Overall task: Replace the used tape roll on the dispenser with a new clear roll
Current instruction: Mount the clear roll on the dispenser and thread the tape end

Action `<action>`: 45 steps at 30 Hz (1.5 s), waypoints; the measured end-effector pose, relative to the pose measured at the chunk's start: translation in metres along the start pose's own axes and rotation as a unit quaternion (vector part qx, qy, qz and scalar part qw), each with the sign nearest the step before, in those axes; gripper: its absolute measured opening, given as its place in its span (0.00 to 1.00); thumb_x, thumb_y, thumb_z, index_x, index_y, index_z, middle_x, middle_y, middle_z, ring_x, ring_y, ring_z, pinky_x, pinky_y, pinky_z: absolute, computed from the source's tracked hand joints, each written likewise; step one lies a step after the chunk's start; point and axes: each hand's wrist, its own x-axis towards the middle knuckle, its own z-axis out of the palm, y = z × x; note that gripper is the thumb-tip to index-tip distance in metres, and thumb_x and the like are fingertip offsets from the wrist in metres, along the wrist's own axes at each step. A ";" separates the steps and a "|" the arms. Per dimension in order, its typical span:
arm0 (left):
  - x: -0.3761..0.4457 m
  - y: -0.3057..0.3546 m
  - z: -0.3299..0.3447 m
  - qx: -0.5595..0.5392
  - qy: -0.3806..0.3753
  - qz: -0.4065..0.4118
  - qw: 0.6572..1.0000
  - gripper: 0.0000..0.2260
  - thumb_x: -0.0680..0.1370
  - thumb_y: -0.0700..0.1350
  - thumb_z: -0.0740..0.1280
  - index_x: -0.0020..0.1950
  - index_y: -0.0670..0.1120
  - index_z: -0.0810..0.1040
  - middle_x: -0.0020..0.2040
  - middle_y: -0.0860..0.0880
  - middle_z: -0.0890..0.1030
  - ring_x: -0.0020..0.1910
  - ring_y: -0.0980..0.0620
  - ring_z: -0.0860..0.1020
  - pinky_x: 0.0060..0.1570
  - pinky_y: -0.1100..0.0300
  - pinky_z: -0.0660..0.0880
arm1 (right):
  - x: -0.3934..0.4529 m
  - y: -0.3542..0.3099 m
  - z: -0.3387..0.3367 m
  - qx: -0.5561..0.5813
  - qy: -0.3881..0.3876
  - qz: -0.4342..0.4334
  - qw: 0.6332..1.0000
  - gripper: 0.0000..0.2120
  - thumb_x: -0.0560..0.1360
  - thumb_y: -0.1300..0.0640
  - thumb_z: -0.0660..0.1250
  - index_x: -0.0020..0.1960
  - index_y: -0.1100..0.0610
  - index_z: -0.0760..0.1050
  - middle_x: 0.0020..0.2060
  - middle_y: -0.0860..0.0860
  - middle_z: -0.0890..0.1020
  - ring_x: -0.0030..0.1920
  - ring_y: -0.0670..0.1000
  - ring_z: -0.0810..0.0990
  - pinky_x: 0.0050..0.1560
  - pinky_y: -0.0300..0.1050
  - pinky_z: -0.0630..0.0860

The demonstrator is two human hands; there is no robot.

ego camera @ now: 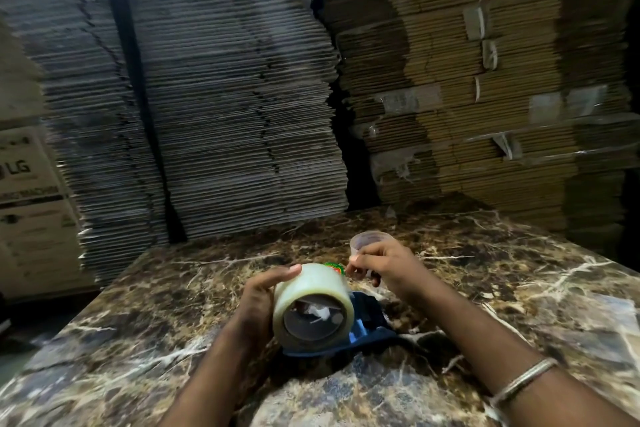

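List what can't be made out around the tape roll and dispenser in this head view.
- Dispenser: mostly hidden behind the clear tape roll; whether the roll is mounted is unclear.
- Tape end: the right hand pinches there, too small.
- Roll label: blurred, unreadable.
- Left hand: fingers hidden behind roll.

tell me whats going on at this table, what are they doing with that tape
A person is loading a tape dispenser at a marble-patterned table. The left hand grips a full clear tape roll that sits on or just over the blue dispenser; whether it is fully seated is not clear. The right hand pinches at the top of the roll by its red and green label, seemingly working the tape's end free. A small plastic cup stands just behind that hand, and stacks of flattened cardboard rise beyond the table.
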 end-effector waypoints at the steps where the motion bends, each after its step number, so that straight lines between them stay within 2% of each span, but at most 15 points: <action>1: 0.000 0.000 0.001 0.002 -0.002 0.003 1.000 0.17 0.65 0.43 0.66 0.46 0.31 0.78 0.29 0.37 0.80 0.24 0.42 0.79 0.26 0.60 0.78 | -0.001 -0.002 0.001 0.001 -0.010 0.003 1.000 0.10 0.75 0.60 0.69 0.40 0.63 0.84 0.36 0.56 0.82 0.36 0.48 0.77 0.33 0.39 0.69; 5: -0.001 0.001 0.004 0.006 -0.017 0.004 1.000 0.14 0.66 0.43 0.65 0.38 0.32 0.81 0.28 0.37 0.81 0.23 0.43 0.80 0.24 0.61 0.77 | -0.004 -0.008 0.002 0.010 -0.079 0.032 0.996 0.14 0.77 0.60 0.66 0.32 0.58 0.79 0.29 0.50 0.79 0.29 0.44 0.73 0.29 0.35 0.65; 8: -0.001 0.001 0.004 0.009 -0.017 0.008 1.000 0.14 0.66 0.43 0.65 0.41 0.32 0.79 0.28 0.37 0.81 0.23 0.43 0.80 0.24 0.61 0.77 | -0.008 -0.013 0.003 0.001 -0.101 0.052 0.994 0.16 0.78 0.57 0.66 0.32 0.57 0.75 0.25 0.47 0.76 0.26 0.43 0.70 0.28 0.34 0.64; 11: 0.000 0.000 0.003 0.013 -0.020 0.012 1.000 0.15 0.66 0.44 0.65 0.43 0.32 0.79 0.28 0.37 0.81 0.24 0.43 0.80 0.26 0.61 0.78 | -0.011 -0.017 0.003 -0.003 -0.119 0.063 0.991 0.16 0.77 0.53 0.66 0.32 0.56 0.75 0.27 0.48 0.76 0.26 0.43 0.70 0.28 0.35 0.64; 15: 0.001 0.000 0.002 0.017 -0.021 0.019 0.999 0.13 0.67 0.43 0.65 0.42 0.33 0.79 0.28 0.38 0.81 0.23 0.44 0.80 0.25 0.61 0.78 | -0.013 -0.016 0.003 0.012 -0.130 0.086 0.988 0.17 0.76 0.48 0.66 0.32 0.56 0.76 0.34 0.55 0.74 0.27 0.44 0.69 0.28 0.35 0.64; 19: 0.005 -0.002 -0.001 0.031 -0.008 0.030 0.999 0.15 0.64 0.43 0.68 0.43 0.33 0.80 0.30 0.38 0.82 0.25 0.43 0.80 0.27 0.60 0.78 | -0.016 -0.016 0.001 0.013 -0.137 0.105 0.985 0.16 0.75 0.47 0.68 0.32 0.53 0.76 0.33 0.52 0.75 0.31 0.46 0.72 0.31 0.37 0.68; 21: 0.007 -0.003 -0.003 0.040 -0.007 0.037 0.998 0.14 0.63 0.42 0.70 0.43 0.33 0.81 0.31 0.37 0.82 0.26 0.43 0.81 0.29 0.60 0.78 | -0.016 -0.016 0.000 0.020 -0.141 0.102 0.984 0.15 0.76 0.50 0.68 0.33 0.55 0.76 0.30 0.49 0.75 0.29 0.44 0.71 0.28 0.33 0.68; 25: 0.008 -0.003 -0.005 0.043 -0.022 0.041 0.998 0.12 0.63 0.45 0.71 0.39 0.36 0.85 0.33 0.38 0.83 0.29 0.43 0.81 0.32 0.58 0.78 | -0.015 -0.013 0.000 0.063 -0.143 0.133 0.979 0.11 0.75 0.51 0.71 0.36 0.55 0.77 0.30 0.49 0.75 0.30 0.45 0.70 0.29 0.38 0.68; 27: 0.008 -0.004 -0.005 0.020 -0.019 0.044 0.999 0.17 0.58 0.47 0.74 0.41 0.36 0.84 0.32 0.38 0.82 0.28 0.43 0.80 0.32 0.59 0.78 | -0.014 -0.011 -0.001 0.087 -0.140 0.156 0.974 0.09 0.73 0.53 0.72 0.39 0.56 0.78 0.32 0.51 0.75 0.31 0.47 0.71 0.31 0.40 0.69; 29: 0.009 -0.004 -0.007 0.009 -0.022 0.035 0.999 0.23 0.53 0.44 0.73 0.44 0.33 0.81 0.32 0.37 0.82 0.29 0.41 0.80 0.32 0.59 0.79 | -0.013 -0.010 -0.004 0.105 -0.145 0.174 0.968 0.07 0.72 0.54 0.73 0.42 0.58 0.78 0.34 0.52 0.75 0.32 0.48 0.73 0.34 0.42 0.71; 32: 0.010 -0.006 -0.010 0.008 -0.022 0.037 0.999 0.19 0.61 0.42 0.67 0.45 0.30 0.80 0.33 0.35 0.82 0.29 0.40 0.81 0.32 0.57 0.80 | -0.013 -0.009 -0.007 0.098 -0.164 0.201 0.961 0.08 0.73 0.54 0.72 0.45 0.58 0.78 0.34 0.52 0.76 0.33 0.48 0.75 0.36 0.43 0.73; 35: 0.013 -0.009 -0.013 0.014 -0.022 0.044 0.999 0.19 0.64 0.44 0.66 0.47 0.30 0.82 0.35 0.34 0.83 0.31 0.39 0.81 0.36 0.54 0.79 | -0.011 -0.009 -0.008 0.082 -0.175 0.202 0.960 0.09 0.74 0.53 0.71 0.49 0.58 0.78 0.34 0.51 0.77 0.33 0.48 0.75 0.37 0.42 0.72; 39: 0.013 -0.011 -0.015 0.019 -0.022 0.051 0.998 0.16 0.64 0.44 0.67 0.43 0.33 0.84 0.34 0.36 0.83 0.31 0.40 0.81 0.36 0.55 0.79 | -0.009 -0.006 -0.009 0.091 -0.168 0.227 0.955 0.07 0.73 0.53 0.71 0.40 0.55 0.77 0.32 0.50 0.77 0.26 0.46 0.73 0.25 0.37 0.66; 41: 0.012 -0.010 -0.015 0.020 -0.021 0.057 0.998 0.15 0.64 0.43 0.68 0.43 0.33 0.84 0.33 0.36 0.82 0.30 0.41 0.81 0.36 0.55 0.78 | -0.009 -0.005 -0.013 0.101 -0.165 0.234 0.953 0.09 0.72 0.53 0.71 0.36 0.54 0.75 0.30 0.50 0.76 0.27 0.46 0.71 0.26 0.38 0.62; 45: 0.012 -0.010 -0.013 0.033 -0.004 0.064 0.997 0.27 0.58 0.47 0.74 0.51 0.31 0.80 0.35 0.36 0.81 0.32 0.41 0.79 0.37 0.55 0.75 | -0.012 -0.009 -0.019 0.135 -0.129 0.245 0.951 0.10 0.73 0.58 0.70 0.34 0.56 0.74 0.26 0.48 0.76 0.27 0.46 0.71 0.28 0.39 0.64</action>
